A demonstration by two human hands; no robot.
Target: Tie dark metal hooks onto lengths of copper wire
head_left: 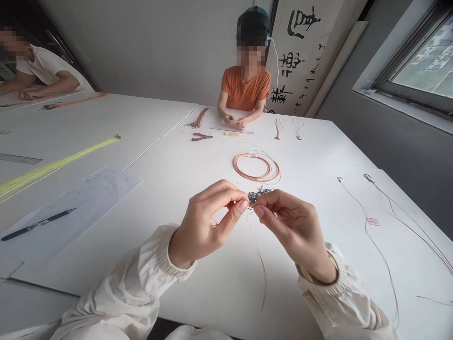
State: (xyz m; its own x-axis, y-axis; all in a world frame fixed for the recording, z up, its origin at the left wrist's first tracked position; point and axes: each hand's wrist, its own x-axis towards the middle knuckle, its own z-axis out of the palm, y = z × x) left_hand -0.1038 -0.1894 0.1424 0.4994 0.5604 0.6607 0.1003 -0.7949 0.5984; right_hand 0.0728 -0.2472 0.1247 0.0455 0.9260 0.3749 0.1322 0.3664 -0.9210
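Observation:
My left hand (215, 212) and my right hand (292, 222) meet fingertip to fingertip over the table, each closed in a pinch. A thin orange-brown line (261, 262) hangs down from between them and trails onto the white tabletop; its upper end is at my right fingertips. What my left fingers grip is too small to make out. Just behind the fingertips lies a pile of small dark metal fish hooks (260, 193), partly hidden by my hands. Beyond it rests a coil of orange line (256, 167).
Hooks tied to lines (368, 177) lie at right, one beside a small red-marked tag (373, 221). At left are a pen (38, 224), a paper sheet (106, 189) and a yellow line bundle (63, 163). Pliers (201, 136) lie near a person in orange (246, 89); another person sits far left.

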